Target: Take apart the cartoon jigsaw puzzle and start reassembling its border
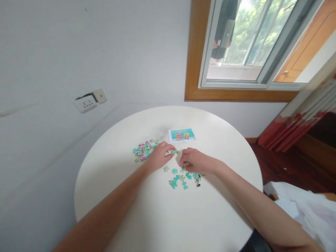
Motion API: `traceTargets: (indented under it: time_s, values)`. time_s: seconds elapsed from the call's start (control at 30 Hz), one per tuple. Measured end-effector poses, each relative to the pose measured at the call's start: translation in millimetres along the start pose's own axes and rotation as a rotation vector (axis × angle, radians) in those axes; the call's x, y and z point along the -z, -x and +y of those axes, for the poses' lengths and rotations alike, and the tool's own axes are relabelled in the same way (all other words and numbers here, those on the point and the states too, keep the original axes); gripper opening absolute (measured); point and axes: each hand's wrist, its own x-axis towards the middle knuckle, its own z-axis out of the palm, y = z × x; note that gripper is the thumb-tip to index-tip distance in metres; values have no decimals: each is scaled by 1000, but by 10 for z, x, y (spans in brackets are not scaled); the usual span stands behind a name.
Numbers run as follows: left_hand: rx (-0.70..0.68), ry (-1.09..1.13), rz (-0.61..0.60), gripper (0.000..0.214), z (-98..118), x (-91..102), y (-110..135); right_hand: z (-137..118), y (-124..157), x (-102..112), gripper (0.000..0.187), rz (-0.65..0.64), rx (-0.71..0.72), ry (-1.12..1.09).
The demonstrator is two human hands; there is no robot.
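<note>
My left hand (159,156) rests on the round white table (118,196) and pinches a small teal puzzle piece (174,152) between its fingertips. My right hand (194,159) lies curled just to the right, its fingers pressed on a puzzle piece (187,163) on the tabletop. Several loose teal pieces (181,177) lie spread below both hands. A heap of mixed pink and teal pieces (144,149) sits to the left of my left hand. The puzzle box (181,134), with a cartoon picture, lies flat just beyond the hands.
The table stands against a white wall with a power socket (86,102). A wood-framed window (244,52) is at the upper right. Red curtain fabric (294,129) and a dark wooden floor (283,168) lie right of the table. White cloth (309,210) covers my lap.
</note>
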Motion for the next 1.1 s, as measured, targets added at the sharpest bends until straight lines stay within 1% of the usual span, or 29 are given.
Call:
traceTargets:
  time_s: [0.17,0.27,0.4,0.47,0.53,0.63,0.77,0.9,1.1]
  values:
    - [-12,-5,21,19,-21,-17,14,20,11,-2,13,15,-30,-50]
    - [-22,-3,23,20,-28,-22,24,25,26,3,13,27,-41,-72]
    - [-13,-10,17,20,-13,-16,29,25,33,-18,9,45,-4,-123]
    - [-11,-15,17,20,-6,-15,29,24,34,-31,10,54,18,-140]
    - [-13,-18,20,20,-4,-18,28,19,40,-32,17,65,13,-124]
    - [-10,-23,22,20,-4,-24,29,11,61,-7,24,75,-35,-37]
    - [8,-19,19,20,11,-22,32,25,88,37,19,39,-98,51]
    - [12,-12,17,20,24,-20,31,52,82,28,19,22,-106,38]
    - [4,-11,26,19,9,-31,28,4,-10,-92,14,83,-63,-28]
